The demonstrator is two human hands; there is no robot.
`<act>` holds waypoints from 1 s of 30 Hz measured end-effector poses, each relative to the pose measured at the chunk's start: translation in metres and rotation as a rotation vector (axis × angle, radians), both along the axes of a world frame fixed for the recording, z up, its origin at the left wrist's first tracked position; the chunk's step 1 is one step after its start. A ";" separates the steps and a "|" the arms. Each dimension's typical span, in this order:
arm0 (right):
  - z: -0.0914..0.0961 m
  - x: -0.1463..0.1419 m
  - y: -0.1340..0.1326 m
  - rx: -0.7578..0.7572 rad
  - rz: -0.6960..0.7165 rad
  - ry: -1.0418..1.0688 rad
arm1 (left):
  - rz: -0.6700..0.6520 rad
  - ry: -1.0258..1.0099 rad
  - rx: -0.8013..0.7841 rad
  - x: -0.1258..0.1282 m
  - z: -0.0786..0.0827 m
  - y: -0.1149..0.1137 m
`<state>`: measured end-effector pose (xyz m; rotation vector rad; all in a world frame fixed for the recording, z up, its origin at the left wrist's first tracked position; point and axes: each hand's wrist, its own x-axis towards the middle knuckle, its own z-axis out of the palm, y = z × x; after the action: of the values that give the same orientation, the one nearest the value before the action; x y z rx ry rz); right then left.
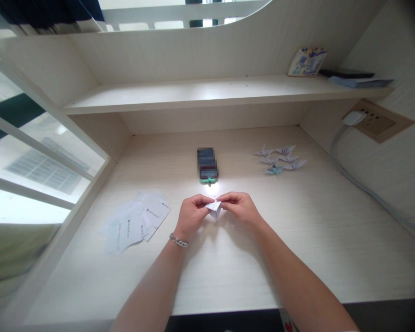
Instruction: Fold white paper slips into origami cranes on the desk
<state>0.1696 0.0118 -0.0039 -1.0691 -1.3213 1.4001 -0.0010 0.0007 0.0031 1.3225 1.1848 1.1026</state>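
Both hands meet just above the tabletop [297, 240], near its middle. The left hand [192, 213] and the right hand [241, 208] each pinch one side of a small folded paper [214, 206], with the fingers [201, 201] closed narrow on it at thumb and forefinger. The paper is held between the two hands, just in front of a phone [207, 164] whose lamp shines onto it.

The work looks like a fine crease on a piece that is already folded small. To do it well, the pinches should stay close to the fold line, the edges should be lined up before pressing, and the crease should be run with a fingertip, not pulled, as paper this thin would likely tear or skew. Keeping the piece in the lamp's light helps to see the edges.

Loose paper slips [134, 221] lie to the left. Finished paper cranes [281, 159] lie well apart to the right.
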 end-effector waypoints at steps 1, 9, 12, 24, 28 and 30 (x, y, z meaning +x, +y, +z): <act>0.001 0.000 0.000 0.005 0.008 -0.008 | -0.005 -0.004 -0.003 0.000 0.000 0.000; 0.003 -0.003 -0.002 -0.010 0.016 -0.059 | -0.023 -0.024 -0.066 0.004 0.004 -0.001; -0.001 -0.006 -0.001 -0.024 -0.006 -0.039 | -0.028 -0.034 -0.084 0.005 0.005 -0.001; -0.001 -0.007 -0.002 0.011 -0.021 -0.054 | -0.079 -0.102 -0.097 0.006 0.000 0.000; 0.001 -0.008 -0.004 0.060 -0.055 -0.143 | -0.052 -0.042 -0.052 0.006 0.001 -0.001; 0.003 -0.008 -0.005 0.088 -0.053 -0.202 | -0.031 -0.006 -0.025 0.006 0.002 -0.001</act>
<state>0.1613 0.0064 -0.0013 -1.2013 -1.4740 1.2086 0.0048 -0.0002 0.0052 1.3132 1.1663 1.0660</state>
